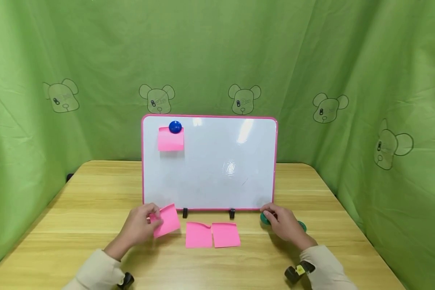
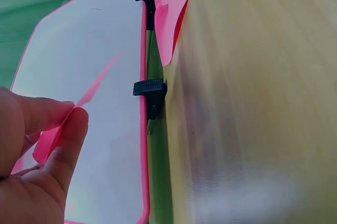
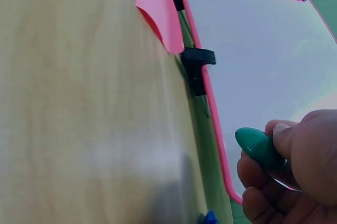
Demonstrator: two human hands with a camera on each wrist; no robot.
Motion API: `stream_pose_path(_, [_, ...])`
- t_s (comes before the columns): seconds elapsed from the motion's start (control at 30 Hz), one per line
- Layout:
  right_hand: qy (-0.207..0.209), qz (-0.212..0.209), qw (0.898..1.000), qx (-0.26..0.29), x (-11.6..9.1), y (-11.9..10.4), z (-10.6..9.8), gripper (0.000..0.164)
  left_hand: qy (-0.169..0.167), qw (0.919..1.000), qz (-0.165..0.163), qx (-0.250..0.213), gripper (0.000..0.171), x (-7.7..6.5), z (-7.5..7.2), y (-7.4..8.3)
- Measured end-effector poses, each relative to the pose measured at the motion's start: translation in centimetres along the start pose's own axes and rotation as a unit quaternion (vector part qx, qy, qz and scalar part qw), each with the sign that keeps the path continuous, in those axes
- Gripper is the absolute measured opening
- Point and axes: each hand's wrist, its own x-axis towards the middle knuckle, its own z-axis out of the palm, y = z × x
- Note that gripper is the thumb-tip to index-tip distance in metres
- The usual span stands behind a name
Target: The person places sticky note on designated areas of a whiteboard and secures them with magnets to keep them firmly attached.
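In the head view my left hand [image 1: 138, 226] pinches a pink sticky note [image 1: 169, 220] between thumb and fingers, in front of the whiteboard's [image 1: 210, 169] lower left corner. The left wrist view shows that note [image 2: 48, 142] nearly edge-on. Thumb and fingers of my right hand [image 1: 285, 225] grip a round green magnet [image 3: 258, 146] by the board's lower right corner. High on the board's left side, a blue magnet [image 1: 175, 127] lies over the top edge of another pink note [image 1: 170, 141]. Two more notes [image 1: 198, 235] lie side by side on the table.
Black feet [image 1: 232, 213] hold the pink-framed board upright on the wooden table [image 1: 108, 189]. A second green magnet [image 1: 302, 226] shows behind my right wrist, partly hidden. Green curtains [image 1: 210, 52] hang around the table.
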Motion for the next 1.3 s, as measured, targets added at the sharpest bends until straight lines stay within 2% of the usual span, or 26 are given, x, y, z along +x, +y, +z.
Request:
stream_pose_path(0.23, [0.023,-0.017,1.000,0.001,0.5,0.0,-0.7,0.012,0.015,0.9999,-0.001,0.000,0.013,0.7,-0.3,0.2])
stream_pose_path(0.4, [0.014,-0.006,1.000,0.011,1.0,-0.1,-1.1,0.010,0.010,0.9997,0.011,0.018,0.025,1.2,-0.6,0.6])
stream_pose_path(0.63, [0.023,-0.025,0.999,0.007,1.5,-0.2,-1.4,0.008,0.004,0.9998,0.018,-0.006,0.037,2.0,-0.8,1.0])
stream_pose_path(0.93, [0.031,-0.022,0.999,0.031,3.0,-0.9,-2.5,0.007,0.003,0.9999,0.011,0.004,0.026,3.1,-1.0,1.7])
stream_pose_path(1.1, [0.031,-0.014,0.998,0.044,3.7,-1.3,-3.0,0.008,0.007,0.9999,0.014,-0.007,0.020,3.5,-1.1,2.1])
stream_pose_path(1.3, [0.026,-0.003,0.999,0.040,4.2,-1.7,-3.4,0.009,0.013,0.9995,0.020,-0.022,0.023,3.8,-1.1,2.6])
